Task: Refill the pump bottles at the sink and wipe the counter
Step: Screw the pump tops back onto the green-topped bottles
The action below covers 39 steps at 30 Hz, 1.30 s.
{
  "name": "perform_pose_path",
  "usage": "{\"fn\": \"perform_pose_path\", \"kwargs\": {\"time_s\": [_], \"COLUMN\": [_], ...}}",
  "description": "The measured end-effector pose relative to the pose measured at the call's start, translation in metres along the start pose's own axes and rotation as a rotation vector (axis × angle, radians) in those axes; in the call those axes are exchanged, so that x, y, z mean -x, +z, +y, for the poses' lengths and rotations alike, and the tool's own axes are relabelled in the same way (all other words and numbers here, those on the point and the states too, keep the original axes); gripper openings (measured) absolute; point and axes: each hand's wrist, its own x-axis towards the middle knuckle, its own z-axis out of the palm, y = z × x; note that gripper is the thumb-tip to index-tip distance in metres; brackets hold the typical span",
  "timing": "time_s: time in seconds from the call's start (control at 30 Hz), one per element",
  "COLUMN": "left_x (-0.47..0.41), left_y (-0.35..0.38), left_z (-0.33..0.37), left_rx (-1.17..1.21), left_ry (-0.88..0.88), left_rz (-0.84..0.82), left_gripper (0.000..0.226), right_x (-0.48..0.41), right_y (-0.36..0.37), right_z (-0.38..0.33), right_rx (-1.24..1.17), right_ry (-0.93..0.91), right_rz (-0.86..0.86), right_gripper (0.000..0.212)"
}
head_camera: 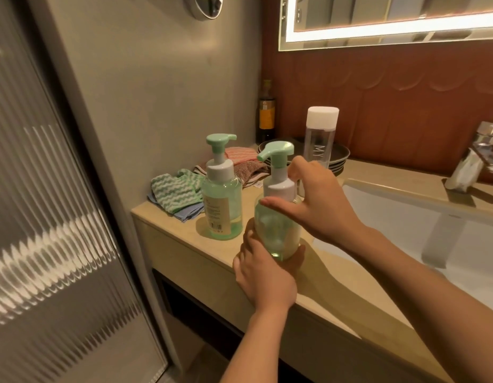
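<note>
Forearms come in from the bottom edge, and we see both hands on 1 bottle. The left hand (263, 275) cups the base of the near pump bottle (277, 228), fingers curled round its lower wall. The right hand (322, 205) grips higher up: its thumb lies straight across the bottle's shoulder, while the other fingers bend behind the white collar.

This bottle sits over the front part of the beige counter (184, 225); we cannot tell whether its base touches the surface. Its long axis is close to upright, and the green nozzle points left, toward the grey wall. The clear body shows pale green.

Just beside it on the left, a second pump bottle (222, 205) stands upright on the counter, with its nozzle pointing right and a barcode label facing us.

Behind that lie folded cloths (176, 193), green-striped over blue, then a pink cloth (240, 155). Farther back a tall clear bottle (320, 134) with a white cap stands upright before a stack of dark plates (339, 158). A dark bottle (266, 114) occupies the corner.

To the right, the white sink (392, 217) is sunk into the counter, with a chrome faucet (486, 145) beyond it and a lit mirror (378, 23) above.
</note>
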Motion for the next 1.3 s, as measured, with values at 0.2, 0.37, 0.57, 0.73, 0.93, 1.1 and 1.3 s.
{"fn": "perform_pose_path", "kwargs": {"time_s": [0.2, 0.37, 0.57, 0.73, 0.93, 1.1, 1.3], "left_x": [0.001, 0.001, 0.000, 0.000, 0.002, 0.000, -0.001], "left_y": [-0.001, -0.001, 0.002, 0.004, 0.002, -0.002, 0.001], "left_z": [0.002, 0.003, 0.001, 0.000, 0.000, 0.002, 0.000], "left_rx": [0.087, 0.106, 0.116, 0.098, 0.098, 0.120, 0.035], "left_ry": [0.012, 0.030, 0.043, 0.032, 0.048, 0.060, 0.058], "left_rz": [0.069, 0.070, 0.090, 0.076, 0.093, 0.120, 0.053], "left_gripper": [0.096, 0.102, 0.101, 0.092, 0.102, 0.104, 0.098], "right_x": [0.005, 0.009, 0.018, 0.018, 0.015, 0.027, 0.006], "right_y": [0.000, 0.009, 0.019, 0.008, 0.002, -0.004, -0.007], "right_z": [0.006, 0.014, 0.012, 0.016, 0.009, 0.004, 0.002], "right_rx": [-0.345, -0.421, -0.392, -0.122, 0.185, -0.019, -0.254], "right_ry": [0.082, 0.054, 0.090, -0.027, -0.131, -0.111, 0.142], "right_rz": [-0.124, -0.087, 0.086, 0.129, 0.285, 0.313, 0.061], "right_gripper": [0.040, 0.043, 0.061, 0.058, 0.052, 0.039, 0.039]}}
